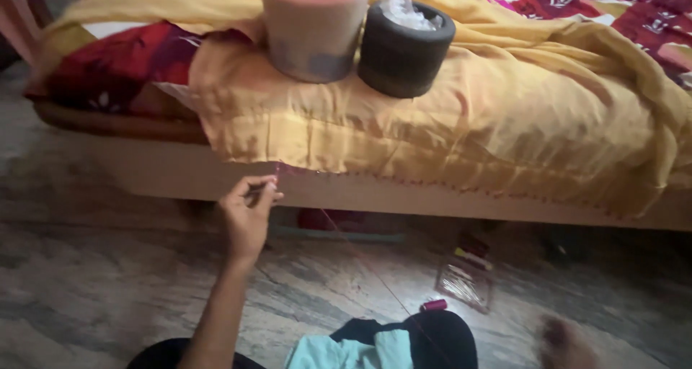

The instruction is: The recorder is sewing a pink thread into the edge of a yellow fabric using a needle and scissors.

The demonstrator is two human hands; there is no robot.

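- The fingers (265,191) of the left hand (246,214) are pinched shut on a thin needle (258,189), left of the middle of the frame, right at the lower hem of the yellow cloth (432,124).
- One pink thread (360,257) runs from the pinched fingers down and to the right across the floor (86,290), toward the lower middle of the frame.
- One small red spool (434,305) lies on the floor near the lower end of the thread, just above a dark bundle of cloth.
- The right hand (566,344) shows only as a blur in the lower right corner; I cannot tell whether its fingers are open or closed.
- The yellow cloth is draped over the edge of one bed (180,171), which fills the upper part of the frame; a row of small dark stitches (447,185) follows the hem to the right of the fingers.
- Two round things stand on the cloth at the top middle, touching side by side: one pale tub (313,34) with a pink top on the left, and one black round holder (405,52) with white crumpled stuff inside on the right.
- One red patterned bedcover (115,66) shows at the upper left and again at the upper right.
- One small clear packet (467,282) lies on the floor to the right of the spool.
- One pale green cloth (346,351) lies at the bottom middle, beside the dark bundle (440,336).
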